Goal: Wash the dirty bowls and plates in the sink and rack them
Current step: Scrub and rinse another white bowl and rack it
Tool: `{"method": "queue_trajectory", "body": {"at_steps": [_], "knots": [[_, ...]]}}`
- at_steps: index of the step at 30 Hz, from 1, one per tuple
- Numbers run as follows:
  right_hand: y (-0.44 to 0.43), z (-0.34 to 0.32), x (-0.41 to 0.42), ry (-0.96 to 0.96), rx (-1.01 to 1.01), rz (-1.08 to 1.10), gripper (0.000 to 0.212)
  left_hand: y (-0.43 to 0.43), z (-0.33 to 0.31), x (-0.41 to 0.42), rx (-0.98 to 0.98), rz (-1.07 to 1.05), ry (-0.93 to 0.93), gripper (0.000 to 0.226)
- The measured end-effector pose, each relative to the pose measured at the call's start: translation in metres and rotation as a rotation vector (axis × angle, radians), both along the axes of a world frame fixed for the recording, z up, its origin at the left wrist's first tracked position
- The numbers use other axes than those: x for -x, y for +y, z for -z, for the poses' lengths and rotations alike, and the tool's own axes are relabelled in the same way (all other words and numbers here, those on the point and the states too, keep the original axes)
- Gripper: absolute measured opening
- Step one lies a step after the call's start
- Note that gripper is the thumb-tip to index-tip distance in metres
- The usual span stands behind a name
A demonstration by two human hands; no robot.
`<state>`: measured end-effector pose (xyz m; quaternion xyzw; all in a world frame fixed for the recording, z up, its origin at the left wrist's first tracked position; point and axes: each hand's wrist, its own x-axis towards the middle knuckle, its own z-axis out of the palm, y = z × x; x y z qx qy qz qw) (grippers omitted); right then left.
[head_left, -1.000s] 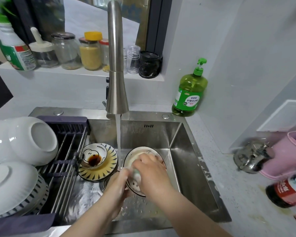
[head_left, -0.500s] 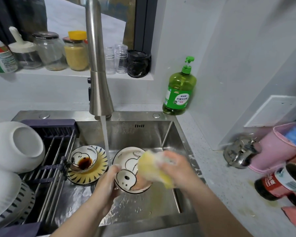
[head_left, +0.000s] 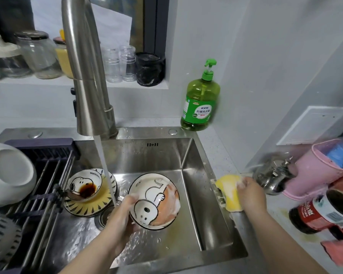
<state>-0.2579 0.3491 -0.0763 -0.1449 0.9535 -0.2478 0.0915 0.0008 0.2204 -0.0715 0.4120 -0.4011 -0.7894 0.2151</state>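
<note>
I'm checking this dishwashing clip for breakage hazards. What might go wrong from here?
The soapy bowl is gripped by the left hand alone, at its rim; it may slip and knock the sink. The sponge the right hand holds sits on the sink's edge and might slide in.

The left hand (head_left: 125, 212) and right hand (head_left: 249, 194) are bare, and so are the left forearm (head_left: 91, 254) and right forearm (head_left: 281, 240) — uncovered all the way to the lower edge of the view. Both hands look wet, with a light sheen. White suds (head_left: 241, 184) cling to the right hand's fingers; a thinner soapy film lies on the left hand's fingers. The nails are too blurred to make out.
</note>
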Motion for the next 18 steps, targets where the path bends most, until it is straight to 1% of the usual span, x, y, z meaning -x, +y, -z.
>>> {"method": "queue_trajectory", "body": {"at_steps": [1,2,3,5,8,10,11,12,13,15,16,18], "knots": [[0.001,0.001,-0.001,0.058,-0.079,-0.051,0.029,0.000,0.001,0.001,0.002,0.008,0.011,0.028],[0.002,0.002,-0.002,0.113,-0.142,-0.095,0.030,0.000,0.002,0.002,0.002,0.015,0.020,0.024],[0.002,0.002,-0.002,0.148,-0.183,-0.125,0.032,0.000,0.003,0.003,0.003,0.013,0.023,0.023],[0.002,0.002,-0.002,0.161,-0.196,-0.159,0.036,-0.001,0.002,0.002,0.010,0.015,0.024,0.023],[-0.004,-0.007,-0.010,0.227,-0.149,-0.196,0.041,-0.004,0.004,-0.001,0.003,-0.014,0.013,0.024],[-0.011,-0.018,-0.024,0.264,-0.045,-0.219,0.043,-0.005,0.004,-0.005,-0.007,-0.009,0.032,0.027],[-0.017,-0.025,-0.035,0.238,0.025,-0.244,0.043,-0.005,0.003,-0.007,-0.012,-0.004,0.038,0.027],[-0.025,-0.030,-0.048,0.170,0.109,-0.277,0.043,-0.005,0.003,-0.010,-0.018,-0.004,0.046,0.028],[-0.033,-0.035,-0.063,0.062,0.189,-0.312,0.042,-0.006,0.003,-0.012,-0.022,-0.003,0.047,0.028],[-0.050,-0.041,-0.094,-0.216,0.278,-0.365,0.039,-0.006,0.003,-0.018,0.000,-0.011,0.048,0.026],[-0.057,-0.044,-0.107,-0.354,0.252,-0.400,0.035,-0.007,0.003,-0.021,0.013,-0.012,0.046,0.025],[-0.067,-0.046,-0.130,-0.582,0.133,-0.515,0.024,-0.009,0.001,-0.028,0.021,-0.020,0.042,0.026]]}}
